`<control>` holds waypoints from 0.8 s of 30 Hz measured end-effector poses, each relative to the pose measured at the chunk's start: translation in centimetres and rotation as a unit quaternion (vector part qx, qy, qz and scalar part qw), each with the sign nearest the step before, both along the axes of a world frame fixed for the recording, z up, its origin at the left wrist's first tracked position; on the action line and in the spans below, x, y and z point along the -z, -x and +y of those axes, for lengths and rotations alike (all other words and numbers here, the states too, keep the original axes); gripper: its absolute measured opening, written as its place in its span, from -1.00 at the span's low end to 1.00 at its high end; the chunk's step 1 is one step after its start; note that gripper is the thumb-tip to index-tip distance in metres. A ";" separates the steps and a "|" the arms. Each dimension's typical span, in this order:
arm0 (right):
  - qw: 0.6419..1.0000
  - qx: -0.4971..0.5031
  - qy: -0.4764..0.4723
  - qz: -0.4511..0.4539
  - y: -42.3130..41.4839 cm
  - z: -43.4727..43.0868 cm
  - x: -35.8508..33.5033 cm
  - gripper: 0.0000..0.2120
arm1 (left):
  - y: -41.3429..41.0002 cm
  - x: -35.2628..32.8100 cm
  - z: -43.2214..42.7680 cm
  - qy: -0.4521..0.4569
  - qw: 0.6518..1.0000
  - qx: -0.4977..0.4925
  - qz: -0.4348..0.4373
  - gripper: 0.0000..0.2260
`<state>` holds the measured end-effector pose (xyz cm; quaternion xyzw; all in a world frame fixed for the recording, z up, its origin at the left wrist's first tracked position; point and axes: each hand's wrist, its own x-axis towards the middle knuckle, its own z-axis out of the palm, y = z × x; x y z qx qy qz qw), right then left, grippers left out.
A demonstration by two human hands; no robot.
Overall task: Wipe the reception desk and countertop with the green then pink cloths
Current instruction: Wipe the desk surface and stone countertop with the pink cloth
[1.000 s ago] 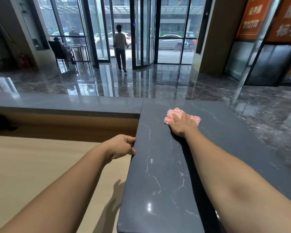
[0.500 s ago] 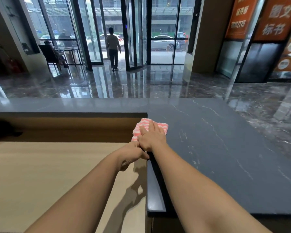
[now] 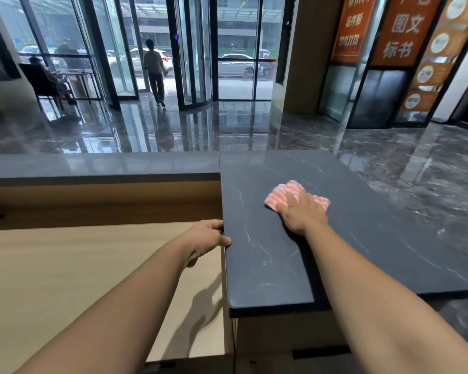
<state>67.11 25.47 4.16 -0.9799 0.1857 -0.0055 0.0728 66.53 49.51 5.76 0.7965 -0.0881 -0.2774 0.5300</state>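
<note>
Looks like we're at the pink cloth [image 3: 284,194] stage, so I'd guess the green pass is done, no green one in sight. The right hand [image 3: 301,213] lies flat, fingers straight, pressing it onto the dark desk [image 3: 362,238], mid-slab. The left hand [image 3: 204,238] curls round the slab's left edge, bracing.
</note>
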 end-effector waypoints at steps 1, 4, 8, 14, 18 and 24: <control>1.000 0.014 0.002 0.002 0.4 -1.0 0.0 -0.44 | 0.2 0.0 0.1 0.000 1.000 0.005 0.000 -0.61; 0.999 0.043 -0.007 0.019 1.0 -2.6 -0.1 -0.44 | 0.5 0.3 0.3 0.023 1.000 0.020 0.000 -0.58; 0.998 0.044 -0.024 0.050 1.1 -1.2 -0.7 -0.44 | 0.9 0.8 0.6 0.050 0.998 0.025 0.013 -0.57; 0.998 -0.046 -0.025 0.033 1.0 6.6 0.0 -0.47 | 0.7 1.3 0.6 0.066 0.998 0.009 0.009 -0.62; 0.993 -0.113 -0.022 0.018 1.6 11.4 0.2 -0.49 | 0.9 1.8 0.8 0.058 0.998 0.003 -0.017 -0.68; 0.989 -0.146 -0.027 0.009 2.3 12.2 0.5 -0.45 | 1.4 3.0 1.9 0.074 0.997 0.010 -0.029 -0.60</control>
